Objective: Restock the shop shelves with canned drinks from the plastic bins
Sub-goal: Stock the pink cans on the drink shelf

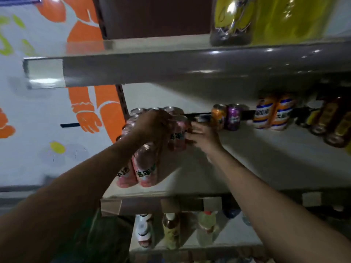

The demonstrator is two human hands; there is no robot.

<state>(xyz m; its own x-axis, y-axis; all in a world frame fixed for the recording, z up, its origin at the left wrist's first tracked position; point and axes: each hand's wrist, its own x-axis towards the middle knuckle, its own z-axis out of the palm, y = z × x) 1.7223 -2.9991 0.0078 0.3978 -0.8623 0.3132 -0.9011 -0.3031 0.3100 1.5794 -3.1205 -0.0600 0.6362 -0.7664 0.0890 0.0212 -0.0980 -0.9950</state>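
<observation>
Nearest, bottles (171, 228) are standing on the lower shelf (235, 238). On the middle shelf (256, 158), front pink cans (144, 168) are sitting under the left forearm; the left hand (152, 126) is curling its fingers round the held pink can (178, 133), while the right hand (204, 136) is laying straight fingers against it. An orange can (218, 116) and a purple can (232, 118) are standing behind

Left grip (153, 128) curled over pink can (178, 134), right grip (204, 136) touching it

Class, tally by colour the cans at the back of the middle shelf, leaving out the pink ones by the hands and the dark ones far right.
Orange can: 1
Purple can: 1
Orange-blue-white cans: 2
Total: 4
A small blurred thing left of the orange can is not counted.
</observation>
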